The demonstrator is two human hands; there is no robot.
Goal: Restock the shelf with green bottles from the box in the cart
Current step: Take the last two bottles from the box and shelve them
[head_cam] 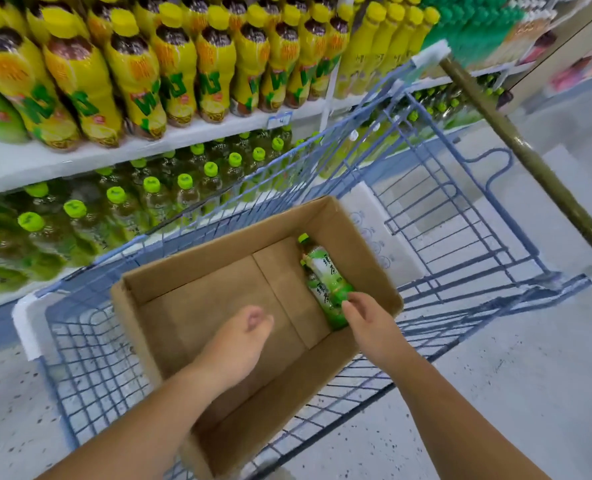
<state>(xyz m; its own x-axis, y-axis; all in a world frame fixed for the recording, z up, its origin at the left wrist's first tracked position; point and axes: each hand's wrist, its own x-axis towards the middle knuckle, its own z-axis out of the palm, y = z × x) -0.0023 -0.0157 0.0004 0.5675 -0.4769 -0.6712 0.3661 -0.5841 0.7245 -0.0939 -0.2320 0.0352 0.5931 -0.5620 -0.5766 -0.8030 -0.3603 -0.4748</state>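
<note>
On the left is a white shelf. Big yellow bottles stand on top of it. Under it stand rows of bottles with bright green caps. Next to the shelf is a blue wire cart. A brown cardboard box sits inside the cart with its top open. The left hand is over the middle of the box. Its fingers are curled in loosely and it holds nothing. At the right side of the box lie green bottles on their sides, close together; how many there are is hard to tell. The right hand is at the near end of them, and its fingertips touch the bottles. I cannot tell if it grips them. The cart's handle is far right.
</note>
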